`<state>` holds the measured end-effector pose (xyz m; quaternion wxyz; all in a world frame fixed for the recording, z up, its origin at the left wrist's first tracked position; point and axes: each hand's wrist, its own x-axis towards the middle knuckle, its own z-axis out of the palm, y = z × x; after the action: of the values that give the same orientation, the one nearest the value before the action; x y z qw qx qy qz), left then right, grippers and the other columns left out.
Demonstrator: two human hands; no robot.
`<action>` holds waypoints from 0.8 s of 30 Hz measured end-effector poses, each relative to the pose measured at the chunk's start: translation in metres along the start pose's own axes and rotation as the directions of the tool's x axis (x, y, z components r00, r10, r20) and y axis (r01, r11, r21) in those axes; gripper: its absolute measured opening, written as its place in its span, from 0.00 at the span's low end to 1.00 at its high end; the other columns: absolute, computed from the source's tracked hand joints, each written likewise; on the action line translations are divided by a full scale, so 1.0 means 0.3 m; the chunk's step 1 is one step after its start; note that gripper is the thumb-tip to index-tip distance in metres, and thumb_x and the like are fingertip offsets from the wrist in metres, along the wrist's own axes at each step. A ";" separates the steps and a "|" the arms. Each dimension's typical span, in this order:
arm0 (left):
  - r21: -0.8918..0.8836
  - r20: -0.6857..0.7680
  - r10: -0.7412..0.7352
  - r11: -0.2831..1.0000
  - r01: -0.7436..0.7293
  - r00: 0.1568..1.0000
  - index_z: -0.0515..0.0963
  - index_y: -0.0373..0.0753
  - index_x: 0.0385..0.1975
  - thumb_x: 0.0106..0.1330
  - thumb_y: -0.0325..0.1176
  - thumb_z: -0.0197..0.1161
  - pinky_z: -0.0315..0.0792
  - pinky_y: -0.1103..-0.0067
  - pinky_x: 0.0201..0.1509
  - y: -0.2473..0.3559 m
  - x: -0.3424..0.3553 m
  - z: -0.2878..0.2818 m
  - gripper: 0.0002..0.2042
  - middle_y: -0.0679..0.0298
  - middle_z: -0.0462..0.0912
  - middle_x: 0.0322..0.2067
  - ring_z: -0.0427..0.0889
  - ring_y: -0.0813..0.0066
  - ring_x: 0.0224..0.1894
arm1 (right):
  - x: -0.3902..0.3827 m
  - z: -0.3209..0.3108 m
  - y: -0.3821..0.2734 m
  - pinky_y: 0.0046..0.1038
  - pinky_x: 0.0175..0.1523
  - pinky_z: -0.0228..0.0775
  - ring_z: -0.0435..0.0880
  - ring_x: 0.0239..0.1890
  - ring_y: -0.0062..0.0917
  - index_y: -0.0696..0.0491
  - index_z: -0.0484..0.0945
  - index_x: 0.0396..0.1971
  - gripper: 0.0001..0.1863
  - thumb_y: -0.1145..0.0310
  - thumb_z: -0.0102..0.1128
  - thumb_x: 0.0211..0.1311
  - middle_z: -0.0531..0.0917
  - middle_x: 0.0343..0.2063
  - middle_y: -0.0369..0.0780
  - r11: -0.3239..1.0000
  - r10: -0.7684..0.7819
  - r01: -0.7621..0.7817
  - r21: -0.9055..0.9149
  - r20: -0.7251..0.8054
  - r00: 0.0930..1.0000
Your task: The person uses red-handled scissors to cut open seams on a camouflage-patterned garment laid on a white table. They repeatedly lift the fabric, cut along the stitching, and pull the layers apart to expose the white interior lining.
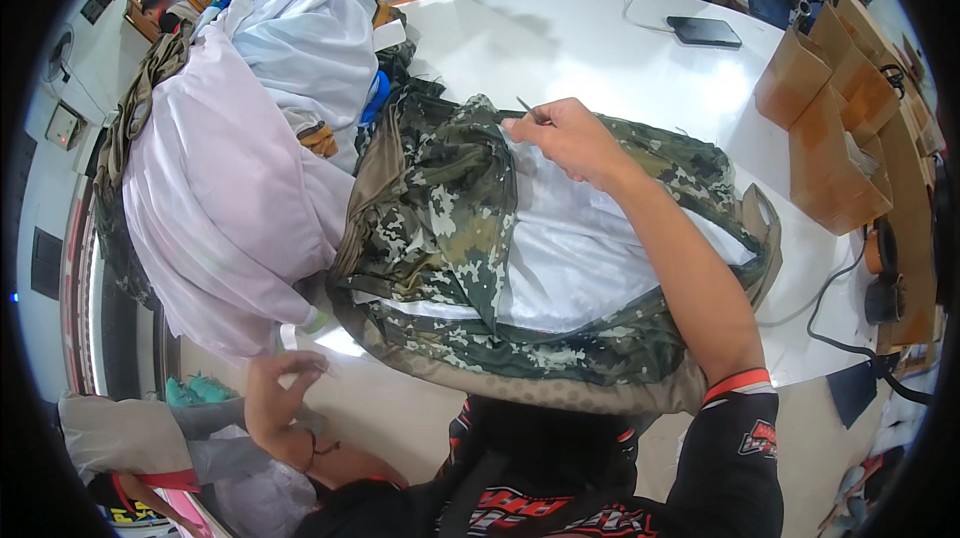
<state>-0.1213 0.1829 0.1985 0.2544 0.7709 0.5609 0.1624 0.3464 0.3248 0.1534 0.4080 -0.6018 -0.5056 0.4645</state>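
A camouflage garment (450, 208) in green, brown and cream lies spread in front of me, its white lining (570, 268) showing in the middle. My right hand (570, 143) is over its far edge, closed around a small tool with a pointed metal tip (530, 109). Most of that tool is hidden in the fingers, so its kind does not show. Off the table's near left side, my left hand (283, 398) is held low with thumb and fingers pinched together. Whatever is between those fingertips is too small to make out.
Pink and white fabric (225, 178) with blue trim is heaped at the left. A phone (704, 32) lies on the white table (500, 38) at the far right. Open cardboard boxes (835, 148), tape rolls (883, 298) and a black cable (825, 313) line the right edge. Another person sits lower left.
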 end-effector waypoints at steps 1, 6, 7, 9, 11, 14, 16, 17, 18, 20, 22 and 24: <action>-0.052 -0.015 -0.126 0.991 0.125 0.992 0.86 0.33 0.44 0.52 0.17 0.70 0.81 0.74 0.44 0.005 -0.039 0.011 0.17 0.56 0.90 0.36 0.90 0.66 0.38 | 0.004 0.007 0.005 0.21 0.16 0.46 0.58 0.13 0.11 0.53 0.85 0.33 0.14 0.56 0.66 0.69 0.67 0.14 0.26 0.999 -0.014 0.015 -0.029 0.025 1.000; -0.070 -0.151 0.102 0.991 -0.114 0.983 0.85 0.30 0.47 0.56 0.18 0.71 0.81 0.77 0.50 0.060 0.013 0.027 0.17 0.56 0.90 0.39 0.90 0.68 0.42 | 0.007 0.044 0.016 0.21 0.18 0.47 0.60 0.14 0.11 0.54 0.86 0.36 0.13 0.60 0.60 0.70 0.68 0.14 0.26 0.993 -0.107 0.103 0.050 0.085 0.991; -0.179 -0.202 0.057 0.979 -0.094 0.978 0.85 0.29 0.47 0.59 0.20 0.72 0.80 0.78 0.49 0.109 0.078 0.061 0.15 0.57 0.90 0.39 0.89 0.71 0.42 | 0.011 0.061 0.019 0.21 0.19 0.47 0.61 0.15 0.11 0.54 0.86 0.37 0.13 0.61 0.59 0.71 0.68 0.14 0.27 0.991 -0.118 0.111 0.080 0.100 0.988; -0.437 -0.216 -0.008 0.895 -0.090 0.976 0.84 0.29 0.47 0.64 0.25 0.73 0.79 0.79 0.46 0.259 0.256 0.160 0.13 0.57 0.90 0.37 0.86 0.78 0.39 | 0.024 0.073 0.043 0.20 0.19 0.48 0.62 0.15 0.11 0.54 0.86 0.38 0.12 0.63 0.56 0.72 0.69 0.14 0.27 0.985 -0.162 0.153 0.084 0.111 0.981; -0.516 -0.180 0.101 0.837 -0.181 0.979 0.82 0.29 0.50 0.66 0.28 0.72 0.79 0.81 0.43 0.329 0.456 0.263 0.15 0.59 0.90 0.35 0.86 0.78 0.38 | 0.034 0.088 0.070 0.20 0.19 0.49 0.62 0.15 0.12 0.53 0.86 0.40 0.13 0.64 0.55 0.73 0.69 0.15 0.27 0.972 -0.233 0.227 0.062 0.119 0.965; -0.228 -0.081 0.199 0.950 -0.212 0.977 0.81 0.28 0.50 0.65 0.33 0.72 0.79 0.80 0.38 0.425 0.676 0.339 0.18 0.55 0.90 0.33 0.88 0.76 0.35 | 0.010 0.088 0.041 0.20 0.18 0.52 0.64 0.15 0.13 0.54 0.86 0.42 0.14 0.62 0.53 0.73 0.70 0.15 0.29 0.979 -0.198 0.187 0.085 0.162 0.967; -0.100 -0.072 0.214 0.970 -0.220 0.974 0.79 0.27 0.49 0.64 0.35 0.73 0.79 0.79 0.36 0.478 0.776 0.391 0.20 0.54 0.90 0.32 0.89 0.75 0.33 | 0.003 0.060 0.040 0.21 0.17 0.52 0.63 0.15 0.12 0.54 0.85 0.44 0.15 0.61 0.52 0.73 0.71 0.15 0.29 0.983 -0.173 0.160 0.089 0.171 0.970; -0.032 -0.071 0.212 0.976 -0.215 0.975 0.79 0.27 0.49 0.64 0.36 0.73 0.79 0.78 0.35 0.482 0.806 0.406 0.21 0.53 0.90 0.32 0.89 0.74 0.32 | -0.003 0.058 0.031 0.21 0.17 0.52 0.63 0.14 0.12 0.53 0.85 0.44 0.15 0.61 0.52 0.73 0.71 0.15 0.29 0.987 -0.155 0.144 0.073 0.169 0.973; -0.067 -0.083 0.226 0.971 -0.231 0.971 0.78 0.27 0.49 0.64 0.35 0.73 0.79 0.78 0.34 0.473 0.832 0.420 0.20 0.54 0.90 0.31 0.89 0.74 0.31 | -0.008 0.057 0.023 0.21 0.17 0.51 0.63 0.14 0.12 0.53 0.84 0.44 0.15 0.61 0.52 0.73 0.71 0.15 0.29 0.990 -0.136 0.128 0.057 0.168 0.976; -0.131 -0.095 0.253 0.956 -0.264 0.963 0.77 0.28 0.48 0.64 0.32 0.72 0.78 0.79 0.31 0.453 0.870 0.452 0.18 0.55 0.90 0.30 0.88 0.73 0.29 | -0.001 0.055 0.031 0.20 0.16 0.50 0.63 0.14 0.12 0.53 0.84 0.45 0.15 0.59 0.53 0.74 0.71 0.16 0.29 0.993 -0.115 0.109 0.045 0.152 0.982; -0.323 -0.073 0.215 0.919 -0.227 0.974 0.76 0.29 0.48 0.66 0.30 0.70 0.78 0.80 0.32 0.422 0.889 0.479 0.16 0.57 0.89 0.31 0.88 0.75 0.30 | 0.002 0.053 0.039 0.21 0.16 0.50 0.62 0.14 0.12 0.53 0.84 0.45 0.17 0.56 0.53 0.76 0.71 0.16 0.29 0.991 -0.103 0.097 0.089 0.066 0.993; -0.508 -0.059 0.198 0.838 -0.200 0.978 0.77 0.30 0.48 0.68 0.27 0.67 0.77 0.81 0.33 0.385 0.898 0.506 0.13 0.60 0.89 0.32 0.87 0.77 0.31 | 0.004 0.048 0.046 0.21 0.16 0.51 0.63 0.14 0.12 0.53 0.84 0.44 0.18 0.54 0.54 0.76 0.72 0.16 0.30 0.993 -0.079 0.077 0.092 0.019 0.997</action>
<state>0.1359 0.3784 0.1312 0.4305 0.7293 0.4151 0.3323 0.3355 0.3241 0.1367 0.4472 -0.5571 -0.5115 0.4775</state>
